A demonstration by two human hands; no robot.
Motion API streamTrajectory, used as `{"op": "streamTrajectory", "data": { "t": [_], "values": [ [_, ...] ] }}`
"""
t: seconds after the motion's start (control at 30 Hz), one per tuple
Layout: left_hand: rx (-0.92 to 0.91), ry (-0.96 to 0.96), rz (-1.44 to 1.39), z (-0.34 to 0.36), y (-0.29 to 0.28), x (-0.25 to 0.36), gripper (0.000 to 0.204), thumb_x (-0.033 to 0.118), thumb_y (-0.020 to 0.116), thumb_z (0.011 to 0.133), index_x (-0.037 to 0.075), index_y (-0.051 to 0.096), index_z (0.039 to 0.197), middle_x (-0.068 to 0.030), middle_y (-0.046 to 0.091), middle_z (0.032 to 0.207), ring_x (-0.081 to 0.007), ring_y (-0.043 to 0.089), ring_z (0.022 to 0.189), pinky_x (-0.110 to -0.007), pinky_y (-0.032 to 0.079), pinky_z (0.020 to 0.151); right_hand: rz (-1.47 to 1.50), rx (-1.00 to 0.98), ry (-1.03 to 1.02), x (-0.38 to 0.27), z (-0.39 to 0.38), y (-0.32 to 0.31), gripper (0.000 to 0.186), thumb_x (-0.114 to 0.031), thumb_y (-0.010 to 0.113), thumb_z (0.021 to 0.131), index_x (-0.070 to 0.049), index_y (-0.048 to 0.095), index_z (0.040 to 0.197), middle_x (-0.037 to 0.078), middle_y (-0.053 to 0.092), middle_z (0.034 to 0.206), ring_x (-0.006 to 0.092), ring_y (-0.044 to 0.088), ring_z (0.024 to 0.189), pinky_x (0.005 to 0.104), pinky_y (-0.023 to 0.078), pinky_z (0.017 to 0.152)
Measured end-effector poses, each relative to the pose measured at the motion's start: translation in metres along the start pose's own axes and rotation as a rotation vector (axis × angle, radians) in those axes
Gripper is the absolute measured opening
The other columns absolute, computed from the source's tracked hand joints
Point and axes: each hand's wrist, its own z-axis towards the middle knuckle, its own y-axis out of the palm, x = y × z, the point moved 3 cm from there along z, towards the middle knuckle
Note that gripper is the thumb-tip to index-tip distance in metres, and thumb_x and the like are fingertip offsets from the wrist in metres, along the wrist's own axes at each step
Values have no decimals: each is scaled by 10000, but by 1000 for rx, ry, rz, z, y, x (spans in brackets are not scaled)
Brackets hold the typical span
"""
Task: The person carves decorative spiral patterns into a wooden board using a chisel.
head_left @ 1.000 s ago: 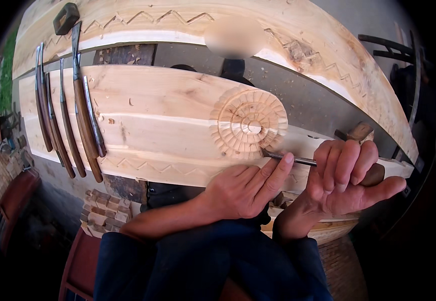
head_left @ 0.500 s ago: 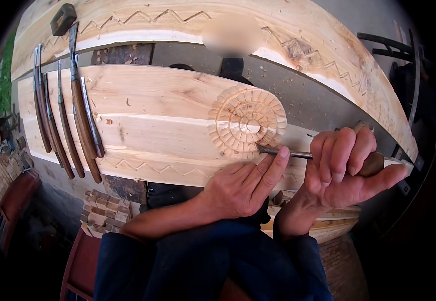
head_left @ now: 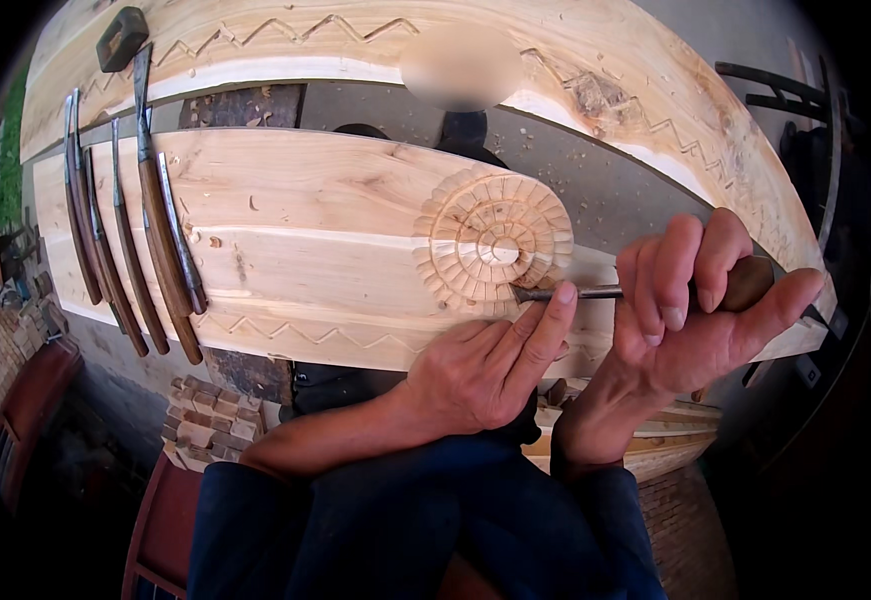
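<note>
My right hand [head_left: 675, 310] is palm up, with its fingers curled over the wooden handle of a chisel [head_left: 595, 292] and its thumb stretched out to the right. The rounded handle end [head_left: 747, 284] shows between fingers and thumb. My left hand [head_left: 485, 365] lies at the board's near edge, its fingertips on the metal shaft close to the cutting end. That end touches the lower right rim of a carved spiral rosette [head_left: 495, 240], made of ringed, petal-like cuts. The rosette sits on a pale wooden board [head_left: 315, 270].
Several wood-handled chisels [head_left: 160, 230] lie side by side on the board's left. Behind it is a longer curved board [head_left: 255, 50] with zigzag grooves and a dark metal block [head_left: 122, 40] on it. Small wood blocks [head_left: 210, 425] are stacked at lower left. A blurred round patch covers part of the far board.
My right hand has turned and risen a little, its fingers lifting and the handle end going up with it. My left hand and the chisel's cutting end have hardly moved.
</note>
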Motion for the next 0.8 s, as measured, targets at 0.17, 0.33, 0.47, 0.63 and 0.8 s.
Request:
{"op": "streamTrajectory", "data": {
  "t": [0.17,0.33,0.47,0.63,0.8],
  "values": [
    [14,-4,0,0,1,1,689,126,871,896,-155,579,1453,-214,785,1206,-150,744,724,-259,548,601,-62,65,39,-3,0,1,717,-776,320,1090,-146,372,752,36,447,563,93,263,361,217,247,360],
    [16,14,14,-1,2,2,680,123,873,893,-156,588,1444,-211,787,1183,-152,751,733,-260,551,603,6,225,45,-2,-9,-1,818,-890,242,1017,-145,359,701,84,433,490,101,224,354,247,181,333],
    [-21,18,22,-1,1,2,666,123,874,894,-155,597,1432,-220,785,1200,-152,757,744,-255,550,602,70,255,53,0,-18,-4,823,-901,241,1008,-141,369,720,88,451,507,111,224,363,257,203,344],
    [46,72,32,-2,-7,3,568,103,862,900,-141,641,1362,-221,798,1200,-128,726,679,-244,522,577,11,53,-223,7,-43,13,808,-914,356,977,-137,405,764,76,497,551,138,293,368,277,264,365],
    [160,115,-43,-15,-9,-1,516,89,848,906,-122,656,1337,-193,811,1188,-98,676,611,-213,470,552,188,-121,-169,1,-52,7,764,-892,477,945,-142,419,814,45,549,633,112,468,408,244,395,399]
  ]
}}
